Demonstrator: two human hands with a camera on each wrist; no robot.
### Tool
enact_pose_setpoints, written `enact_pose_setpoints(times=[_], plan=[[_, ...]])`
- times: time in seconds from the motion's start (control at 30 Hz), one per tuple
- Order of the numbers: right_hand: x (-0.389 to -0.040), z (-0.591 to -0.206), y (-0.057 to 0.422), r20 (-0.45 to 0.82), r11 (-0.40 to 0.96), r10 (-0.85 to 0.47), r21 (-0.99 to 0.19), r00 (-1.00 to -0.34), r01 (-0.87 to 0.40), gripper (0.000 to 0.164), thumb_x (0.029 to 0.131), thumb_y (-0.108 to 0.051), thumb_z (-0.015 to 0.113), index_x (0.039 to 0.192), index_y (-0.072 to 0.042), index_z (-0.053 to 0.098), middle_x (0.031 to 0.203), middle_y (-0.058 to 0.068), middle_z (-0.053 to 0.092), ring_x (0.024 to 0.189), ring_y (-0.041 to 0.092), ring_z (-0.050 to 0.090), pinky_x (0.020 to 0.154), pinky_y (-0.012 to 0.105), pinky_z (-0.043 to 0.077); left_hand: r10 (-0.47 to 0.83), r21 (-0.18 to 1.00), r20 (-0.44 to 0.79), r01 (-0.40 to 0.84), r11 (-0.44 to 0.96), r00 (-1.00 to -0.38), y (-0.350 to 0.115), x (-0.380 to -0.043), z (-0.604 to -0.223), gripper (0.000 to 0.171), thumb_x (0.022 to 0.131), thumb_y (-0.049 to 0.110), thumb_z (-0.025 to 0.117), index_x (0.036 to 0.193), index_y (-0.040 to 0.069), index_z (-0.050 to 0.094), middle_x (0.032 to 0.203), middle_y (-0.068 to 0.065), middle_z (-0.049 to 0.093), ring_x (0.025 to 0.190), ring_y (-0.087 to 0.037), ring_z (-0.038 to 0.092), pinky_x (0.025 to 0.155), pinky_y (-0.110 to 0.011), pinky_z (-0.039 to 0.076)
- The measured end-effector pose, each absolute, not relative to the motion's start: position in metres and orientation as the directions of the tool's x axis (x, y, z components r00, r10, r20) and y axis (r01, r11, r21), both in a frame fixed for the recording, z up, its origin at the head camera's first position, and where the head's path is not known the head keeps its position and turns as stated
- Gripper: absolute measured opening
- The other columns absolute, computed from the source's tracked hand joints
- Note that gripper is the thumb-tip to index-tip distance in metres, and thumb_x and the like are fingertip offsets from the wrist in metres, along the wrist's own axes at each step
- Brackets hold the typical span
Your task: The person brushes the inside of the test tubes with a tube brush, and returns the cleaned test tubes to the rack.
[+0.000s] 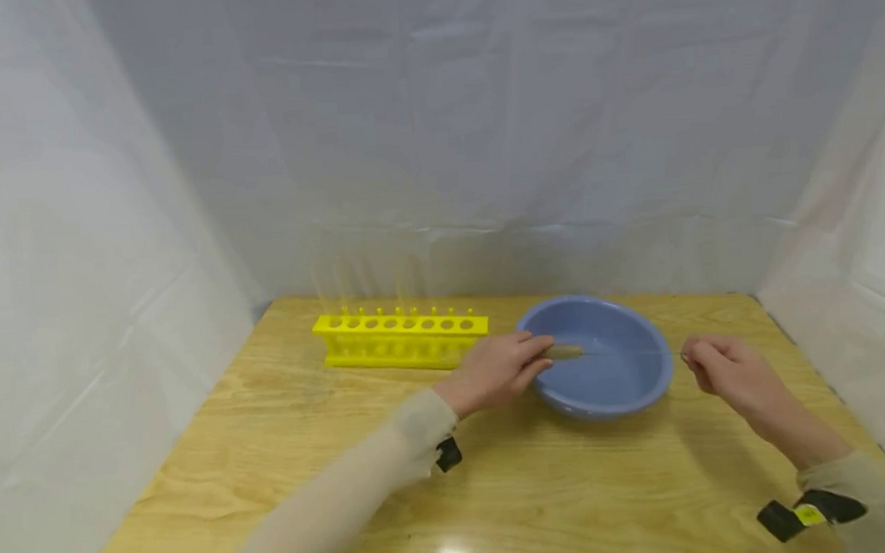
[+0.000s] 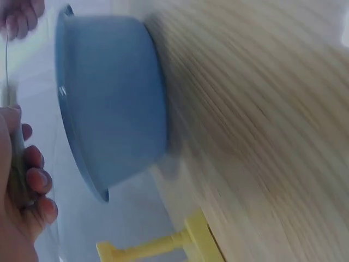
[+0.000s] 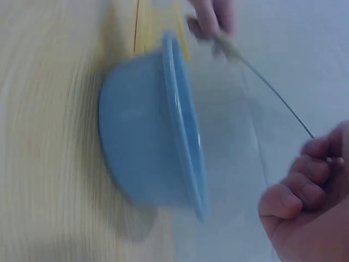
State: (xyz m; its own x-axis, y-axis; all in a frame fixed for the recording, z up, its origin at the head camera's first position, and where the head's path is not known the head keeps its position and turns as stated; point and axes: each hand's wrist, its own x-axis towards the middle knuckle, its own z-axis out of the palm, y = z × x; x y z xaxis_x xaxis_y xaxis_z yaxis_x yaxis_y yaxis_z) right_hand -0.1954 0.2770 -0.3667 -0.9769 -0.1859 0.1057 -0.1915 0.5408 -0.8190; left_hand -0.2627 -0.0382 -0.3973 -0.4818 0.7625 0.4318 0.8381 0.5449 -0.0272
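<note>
A test tube brush (image 1: 567,351) is stretched level over a blue basin (image 1: 605,376). My left hand (image 1: 503,369) grips its bristle end, with the fingers curled round it; I cannot tell whether a clear tube lies around the bristles there. The thin wire handle (image 3: 281,101) runs straight across to my right hand (image 1: 725,370). Right thumb and fingers pinch the wire's far end, beyond the basin's right rim. In the left wrist view, the bristles (image 2: 8,95) stick out past the left thumb.
Behind the left hand, a yellow test tube rack (image 1: 400,325) stands on the wooden table (image 1: 273,486). Several clear test tubes (image 1: 341,282) rise from its left half. Pale plastic sheeting (image 1: 465,142) hangs at the back and both sides.
</note>
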Motion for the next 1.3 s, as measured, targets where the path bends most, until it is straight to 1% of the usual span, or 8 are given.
enact_pose_setpoints(times=[0.07,0.13,0.33,0.7,0.97,1.1,1.2,1.3], plan=[[-0.194,-0.366,0.289,0.131,0.566,-0.194,-0.795,-0.972,-0.220,0.044,0.110,-0.023,0.033,0.073,0.000,0.040,0.057,0.001,0.027,0.049,0.019,0.025,0.049,0.033,0.028,0.756,0.001,0.421,0.834,0.552,-0.501,-0.046,-0.265,-0.400,0.032,0.104,0.033,0.055,0.131,0.017,0.063,0.094,0.005,0.064,0.074,-0.006,0.059,0.066,-0.021,0.050],[-0.194,-0.366,0.296,0.150,0.585,-0.209,-0.772,-0.966,-0.247,0.043,0.110,-0.021,0.032,0.073,0.000,0.040,0.058,0.002,0.026,0.049,0.019,0.023,0.048,0.034,0.027,0.761,0.001,0.421,0.839,0.544,-0.493,-0.050,-0.265,-0.401,0.033,0.104,0.033,0.055,0.132,0.017,0.062,0.094,0.004,0.064,0.072,-0.006,0.058,0.065,-0.022,0.050],[-0.189,-0.362,0.305,0.161,0.612,-0.184,-0.753,-0.970,-0.241,0.043,0.110,-0.024,0.033,0.075,-0.001,0.041,0.058,0.002,0.028,0.048,0.017,0.025,0.047,0.034,0.026,0.758,0.021,0.452,0.855,0.518,-0.471,-0.046,-0.263,-0.402,0.033,0.102,0.032,0.059,0.131,0.015,0.063,0.092,0.003,0.064,0.070,-0.007,0.057,0.063,-0.022,0.049],[-0.180,-0.356,0.324,0.165,0.654,-0.158,-0.721,-0.974,-0.228,0.044,0.111,-0.028,0.032,0.076,-0.002,0.039,0.057,0.003,0.029,0.047,0.020,0.025,0.046,0.036,0.025,0.759,0.044,0.456,0.864,0.502,-0.465,-0.045,-0.263,-0.402,0.031,0.104,0.033,0.055,0.129,0.017,0.063,0.092,0.004,0.063,0.071,-0.006,0.057,0.064,-0.021,0.049],[-0.178,-0.354,0.334,0.167,0.624,-0.150,-0.749,-0.975,-0.224,0.043,0.110,-0.026,0.033,0.076,0.000,0.038,0.058,0.005,0.027,0.049,0.023,0.026,0.047,0.036,0.026,0.759,0.067,0.452,0.867,0.494,-0.468,-0.046,-0.264,-0.404,0.031,0.105,0.032,0.054,0.130,0.016,0.062,0.093,0.004,0.063,0.072,-0.006,0.057,0.064,-0.020,0.048],[-0.177,-0.357,0.335,0.179,0.606,-0.161,-0.758,-0.971,-0.241,0.045,0.111,-0.031,0.034,0.078,0.000,0.040,0.058,0.006,0.029,0.049,0.024,0.028,0.048,0.035,0.028,0.759,0.067,0.457,0.869,0.489,-0.463,-0.046,-0.264,-0.406,0.030,0.104,0.032,0.054,0.129,0.017,0.062,0.091,0.005,0.062,0.071,-0.005,0.056,0.063,-0.019,0.048],[-0.176,-0.362,0.334,0.223,0.574,-0.168,-0.770,-0.960,-0.279,0.043,0.111,-0.030,0.034,0.082,0.000,0.044,0.061,0.005,0.031,0.052,0.025,0.033,0.050,0.032,0.031,0.755,0.065,0.462,0.867,0.494,-0.465,-0.046,-0.264,-0.405,0.029,0.104,0.031,0.055,0.128,0.016,0.063,0.092,0.005,0.062,0.071,-0.004,0.056,0.063,-0.019,0.048],[-0.178,-0.367,0.329,0.293,0.519,-0.194,-0.779,-0.936,-0.352,0.036,0.111,-0.023,0.034,0.088,0.001,0.048,0.064,0.006,0.034,0.057,0.024,0.037,0.053,0.031,0.034,0.750,0.068,0.457,0.859,0.507,-0.479,-0.046,-0.263,-0.404,0.028,0.104,0.030,0.055,0.127,0.016,0.064,0.094,0.005,0.063,0.073,-0.004,0.057,0.064,-0.020,0.049]])
